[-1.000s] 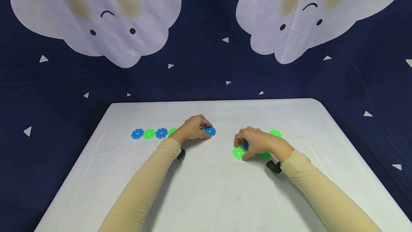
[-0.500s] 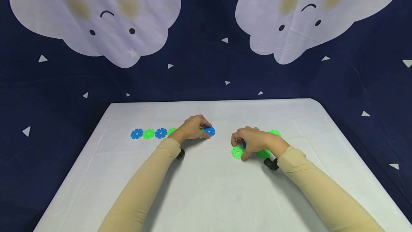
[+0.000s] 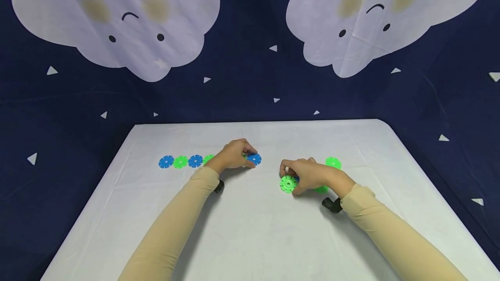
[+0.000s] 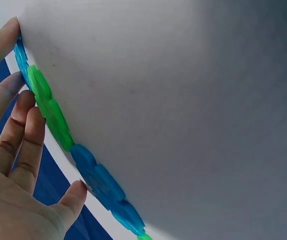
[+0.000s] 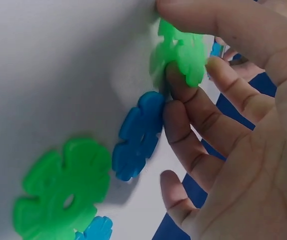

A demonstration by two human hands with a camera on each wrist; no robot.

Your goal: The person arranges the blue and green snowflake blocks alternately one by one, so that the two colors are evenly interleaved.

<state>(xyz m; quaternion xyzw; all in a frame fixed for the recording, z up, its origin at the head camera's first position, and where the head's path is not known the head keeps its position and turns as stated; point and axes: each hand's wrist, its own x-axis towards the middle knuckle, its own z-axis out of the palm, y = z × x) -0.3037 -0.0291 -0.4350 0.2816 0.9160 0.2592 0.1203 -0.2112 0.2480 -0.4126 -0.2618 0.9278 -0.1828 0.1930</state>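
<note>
Half a second on, the right hand point(image 3: 306, 172) has dipped slightly and the flower-shaped green plastic disc point(image 3: 288, 184) it's pinching between thumb and fingers has tipped up off the white tabletop point(image 3: 250, 229). Left hand point(image 3: 232, 155) hasn't really budged: thumb and fingers close around a notched blue plastic disc point(image 3: 255, 159), right end of a flat blue-and-green row point(image 3: 166, 162). Loose green disc point(image 3: 333, 162) lies just beyond the right wrist.

Even light fills the head view; both sleeves point(image 3: 177, 224) cast soft shadows inward on the bench point(image 3: 254, 233); the right wrist view blurs a green flower disc point(image 5: 188, 52).
</note>
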